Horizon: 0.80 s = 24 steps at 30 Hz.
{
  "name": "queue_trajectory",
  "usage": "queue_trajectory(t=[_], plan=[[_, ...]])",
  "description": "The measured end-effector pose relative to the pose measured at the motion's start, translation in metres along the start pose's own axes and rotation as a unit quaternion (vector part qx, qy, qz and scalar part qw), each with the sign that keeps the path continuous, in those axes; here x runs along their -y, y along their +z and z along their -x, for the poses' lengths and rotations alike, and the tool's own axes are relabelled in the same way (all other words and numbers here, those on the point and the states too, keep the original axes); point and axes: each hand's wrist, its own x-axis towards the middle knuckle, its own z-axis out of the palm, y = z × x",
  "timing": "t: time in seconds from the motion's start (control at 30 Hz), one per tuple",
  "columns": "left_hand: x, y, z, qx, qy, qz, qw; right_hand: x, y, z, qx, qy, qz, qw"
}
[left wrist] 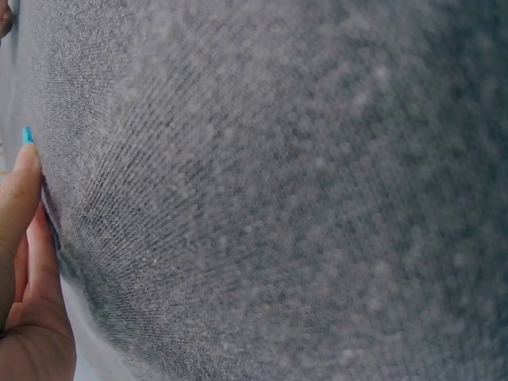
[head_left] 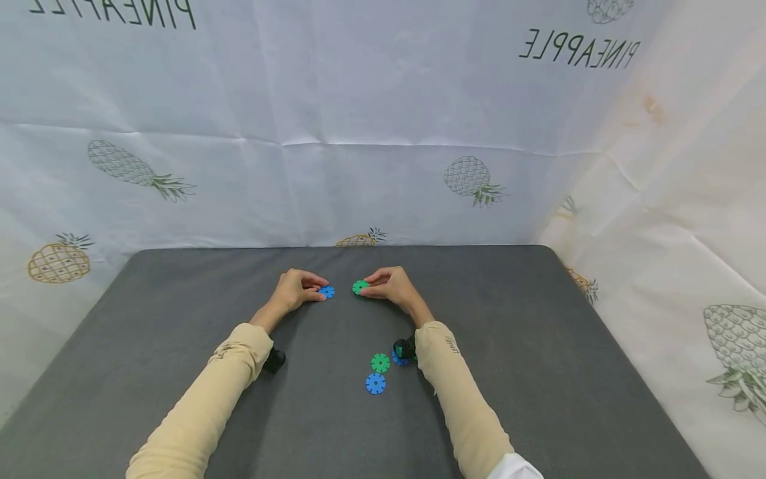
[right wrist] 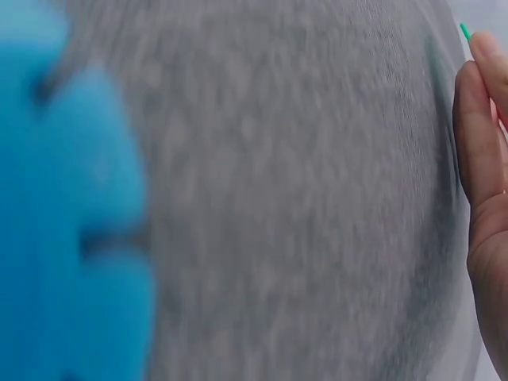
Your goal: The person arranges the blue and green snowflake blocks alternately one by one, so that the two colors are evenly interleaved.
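Between its thumb and fingers, my left hand (head_left: 293, 289) pinches a blue notched disc (head_left: 327, 291) near the far side of the table. Facing it, my right hand (head_left: 391, 287) pinches a green notched disc (head_left: 360, 287). A small gap separates the two discs. Only a sliver of the blue disc (left wrist: 28, 135) shows past the left thumb in the left wrist view. The right wrist view catches just the edge of the green disc (right wrist: 465, 31) at the fingertips.
Closer to me on the grey table (head_left: 323, 426) lie another green disc (head_left: 380, 362) and a blue disc (head_left: 376, 384). One more blue disc (head_left: 399, 360) is partly hidden by the right wrist camera (head_left: 404, 348). A white pineapple-print cloth (head_left: 371, 193) hangs behind the table.
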Motion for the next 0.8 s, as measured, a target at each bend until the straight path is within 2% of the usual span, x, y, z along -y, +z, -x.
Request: queue_trajectory(t=[0.23, 0.43, 0.63, 0.8], plan=[[0.000, 0.002, -0.001, 0.001, 0.004, -0.004, 1.0000, 0.000, 0.011, -0.006, -0.026, 0.006, 0.029, 0.999], [-0.001, 0.002, -0.002, 0.005, -0.007, -0.004, 1.0000, 0.002, 0.021, -0.010, -0.039, -0.001, 0.099, 0.994], [-0.001, 0.002, -0.002, 0.008, -0.013, -0.003, 0.9999, 0.005, 0.030, -0.013, -0.050, -0.019, 0.178, 0.983], [-0.001, 0.001, -0.003, 0.007, -0.016, -0.004, 0.9998, 0.008, 0.035, -0.014, -0.060, -0.048, 0.255, 0.964]])
